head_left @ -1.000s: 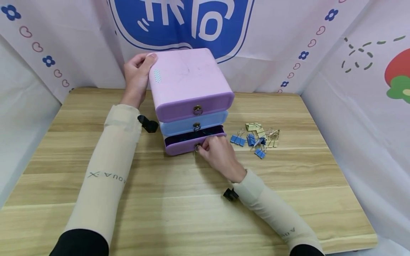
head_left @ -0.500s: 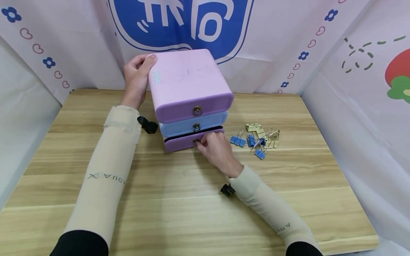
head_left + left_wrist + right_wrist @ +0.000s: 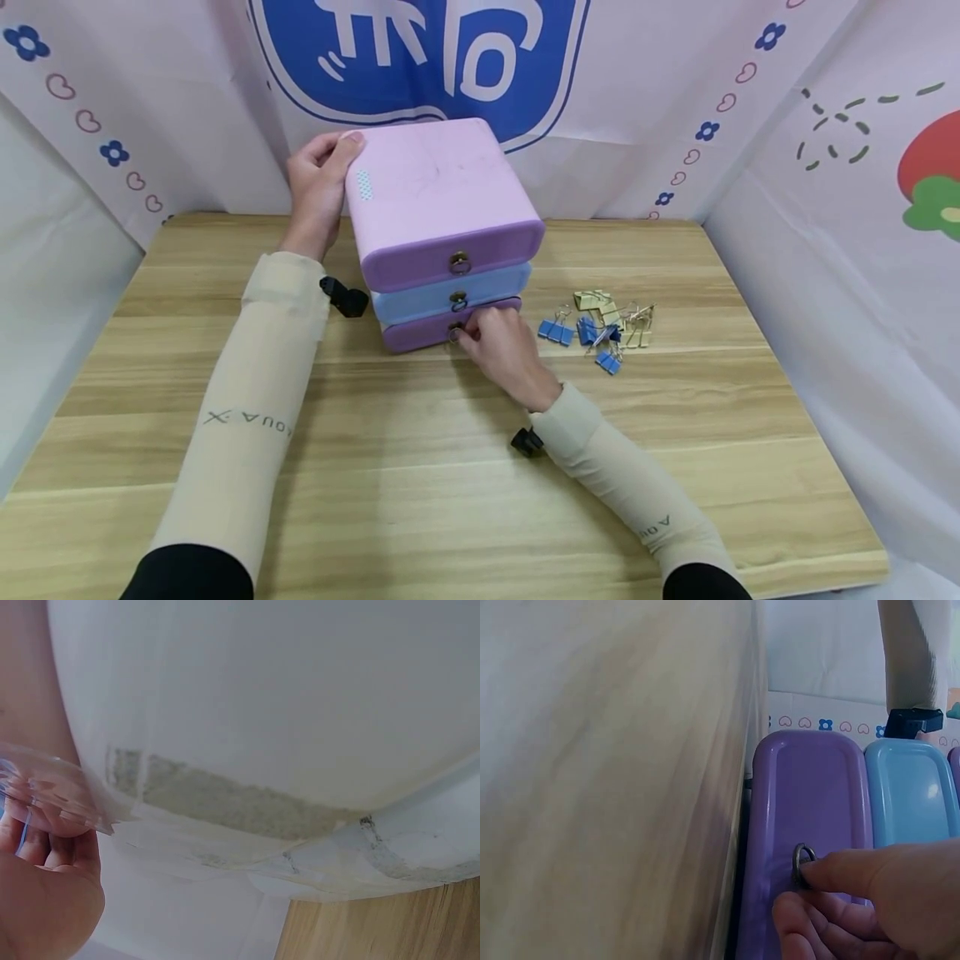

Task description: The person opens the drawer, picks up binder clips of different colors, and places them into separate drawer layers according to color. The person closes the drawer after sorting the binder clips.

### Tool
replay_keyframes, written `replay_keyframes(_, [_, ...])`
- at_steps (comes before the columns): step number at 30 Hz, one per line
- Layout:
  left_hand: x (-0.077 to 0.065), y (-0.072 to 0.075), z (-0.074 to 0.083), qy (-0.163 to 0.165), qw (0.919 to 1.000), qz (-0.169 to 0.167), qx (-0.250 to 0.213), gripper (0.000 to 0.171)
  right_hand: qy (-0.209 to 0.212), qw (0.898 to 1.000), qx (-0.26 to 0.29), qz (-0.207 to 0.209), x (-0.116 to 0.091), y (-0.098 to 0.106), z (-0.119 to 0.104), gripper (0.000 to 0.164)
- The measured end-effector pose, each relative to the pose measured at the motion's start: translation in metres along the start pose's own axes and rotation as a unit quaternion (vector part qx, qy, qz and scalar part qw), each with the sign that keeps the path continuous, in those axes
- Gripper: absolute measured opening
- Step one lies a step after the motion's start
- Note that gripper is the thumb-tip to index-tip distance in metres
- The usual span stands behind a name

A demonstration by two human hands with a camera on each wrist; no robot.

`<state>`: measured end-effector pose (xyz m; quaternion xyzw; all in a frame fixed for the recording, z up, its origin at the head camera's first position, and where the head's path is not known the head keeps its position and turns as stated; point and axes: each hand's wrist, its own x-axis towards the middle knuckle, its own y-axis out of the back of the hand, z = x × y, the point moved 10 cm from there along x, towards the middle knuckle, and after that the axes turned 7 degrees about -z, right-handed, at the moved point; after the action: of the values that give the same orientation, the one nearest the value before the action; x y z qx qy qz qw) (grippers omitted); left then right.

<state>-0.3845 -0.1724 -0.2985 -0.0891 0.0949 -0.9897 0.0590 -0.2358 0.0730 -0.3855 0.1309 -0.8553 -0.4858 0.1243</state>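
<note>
A small drawer cabinet [image 3: 442, 179] with a pink top stands near the back of the table. Its fronts are purple, blue and purple from top to bottom, each with a ring pull. With the thumb on top and fingers curled behind the rear left edge, my left hand [image 3: 318, 183] grips the cabinet. My right hand [image 3: 504, 354] is at the bottom drawer [image 3: 416, 335], which sits flush or nearly so in the cabinet. In the right wrist view, the thumb and fingers pinch the drawer's metal ring pull [image 3: 798, 859]. The left wrist view shows the cabinet's pale side [image 3: 262, 697] close up.
Right of the cabinet lies a loose pile of binder clips, blue ones [image 3: 556, 332] and yellow ones [image 3: 592, 300]. The wooden table [image 3: 420, 500] ends at a printed cloth backdrop [image 3: 615, 158] behind the cabinet.
My right hand has pushed the bottom drawer back into the cabinet; the dark gap above its front has vanished. My left hand has kept its hold on the rear left corner.
</note>
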Motion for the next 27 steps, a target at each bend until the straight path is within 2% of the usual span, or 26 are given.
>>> replay_keyframes(12, [-0.001,-0.001,0.002,-0.016,0.9998,0.006,0.003,0.018,0.022,1.000,0.005,-0.001,-0.001,0.005,0.004,0.012])
replay_keyframes(16, [-0.004,-0.001,0.001,-0.023,0.9997,0.006,0.006,0.016,0.018,1.000,0.023,-0.003,-0.007,0.013,0.008,0.012])
replay_keyframes(21, [-0.008,0.001,0.003,-0.031,0.9994,0.008,0.015,0.016,0.029,0.997,0.050,0.042,-0.017,0.040,0.004,0.017])
replay_keyframes(27, [-0.008,0.003,0.005,-0.032,0.9994,0.007,0.007,0.018,0.060,0.993,0.033,0.096,-0.024,0.060,-0.013,0.027])
